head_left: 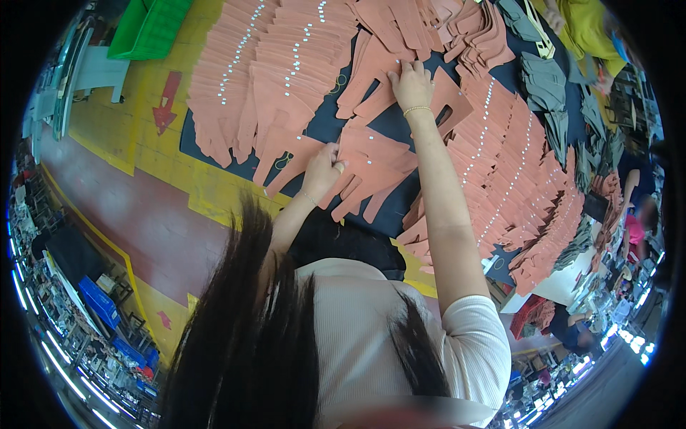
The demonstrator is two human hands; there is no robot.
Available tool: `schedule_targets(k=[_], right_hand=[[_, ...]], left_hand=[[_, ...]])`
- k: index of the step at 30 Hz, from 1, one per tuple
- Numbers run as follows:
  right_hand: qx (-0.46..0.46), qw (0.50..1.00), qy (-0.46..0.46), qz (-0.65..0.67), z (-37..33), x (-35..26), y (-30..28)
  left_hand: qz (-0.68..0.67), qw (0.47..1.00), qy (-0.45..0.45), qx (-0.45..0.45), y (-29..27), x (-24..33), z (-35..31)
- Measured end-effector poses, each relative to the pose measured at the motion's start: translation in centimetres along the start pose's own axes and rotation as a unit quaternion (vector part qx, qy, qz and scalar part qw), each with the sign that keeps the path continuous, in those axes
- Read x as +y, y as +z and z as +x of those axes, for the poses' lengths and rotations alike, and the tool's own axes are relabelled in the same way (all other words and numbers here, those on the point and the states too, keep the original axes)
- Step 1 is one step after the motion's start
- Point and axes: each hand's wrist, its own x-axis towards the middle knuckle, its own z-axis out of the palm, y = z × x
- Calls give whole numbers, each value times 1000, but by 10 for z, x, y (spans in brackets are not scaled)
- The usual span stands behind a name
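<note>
Flat salmon-coloured cut pieces with slots and small white labels lie before me on a dark table (191,140); whether they are cloth or leather I cannot tell. My left hand (324,173) is closed at the left edge of a small pile of cut pieces (371,163), thumb and fingers pinching a piece. Farther off and to the right, my right hand (413,87) has bent fingers closed on the edge of another salmon piece (379,64). Its fingertips are partly hidden. Two yellowish loops, one a rubber band (284,160), lie near the pieces left of my hands.
Overlapping rows of salmon pieces (236,86) fan out at the left, with more rows (493,157) at the right. Grey-green pieces (544,80) lie beyond these. A green crate (150,28) stands far left. At the far right is a person in yellow (589,28).
</note>
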Motion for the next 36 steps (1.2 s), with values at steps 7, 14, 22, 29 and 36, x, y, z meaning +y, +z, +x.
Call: schedule_targets(k=[7,14,22,29,36], right_hand=[[60,997,-52,4,-1,-7,-8],[-4,952,-22,304,-15,-17,-81],[-250,808,-40,532,-124,-5,-227],[-263,855,58,442,-175,-2,-100],[-104,943,63,309,-197,12,-21]], left_hand=[[47,998,0,-40,-4,6,-8],[21,999,10,-43,-5,-1,-2],[-11,992,-39,-123,-18,-7,16],[-187,946,-182,-193,-36,9,25],[-171,945,-182,-213,-37,21,18]])
